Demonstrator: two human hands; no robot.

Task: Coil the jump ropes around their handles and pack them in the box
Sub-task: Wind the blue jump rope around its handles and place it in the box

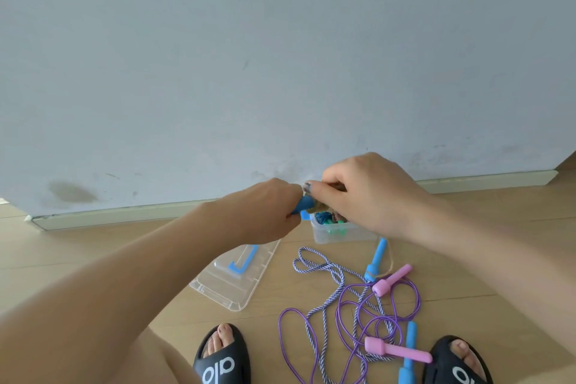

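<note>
Above the box [339, 232], the left hand [265, 212] grips a blue handle [301, 203] to keep it steady, while the right hand [367, 193] pinches beige rope [314, 207] beside it, probably for coiling. 2 ropes [349, 305] lie loose before the box.

Blue handle [303, 203] held, box [341, 233] seemingly part-filled

At frame centre, the left hand [268, 212] covers most of a blue handle [303, 203], and the right hand [367, 193] hides the brownish rope [315, 208] at its tip. The right wrist masks the clear box [339, 234] on its right side; its contents blur together. The bottom edge cuts off both slippers [223, 358] and the lowest blue handle [407, 362].
</note>
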